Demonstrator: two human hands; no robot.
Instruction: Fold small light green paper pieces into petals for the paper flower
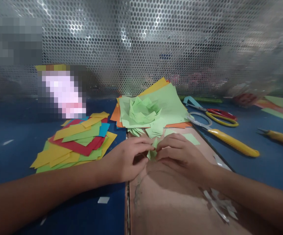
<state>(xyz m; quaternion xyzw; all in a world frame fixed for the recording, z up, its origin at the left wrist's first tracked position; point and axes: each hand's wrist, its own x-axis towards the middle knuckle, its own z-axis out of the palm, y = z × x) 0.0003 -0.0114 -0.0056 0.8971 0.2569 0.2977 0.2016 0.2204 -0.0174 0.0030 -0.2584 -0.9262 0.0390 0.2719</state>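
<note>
Here, left fingers (141, 147) and right fingers (168, 151) touch plain green paper (152, 154).

Light green dead centre, that's the small paper piece (152, 154)! Same green at twelve o'clock on the folded paper flower (145, 119), over green sheets (177, 109), with a yellow sheet (155, 86) and orange sheets (115, 115) flashing at the edges. Nine o'clock: the paper pile (82, 138), yellow, green, red, blue! Two o'clock, red-and-yellow scissors (226, 112). Blue worktop (82, 212), pinkish-brown board (161, 205) at six; far twelve, a silvery panel (141, 39) dotted with holes!
</note>
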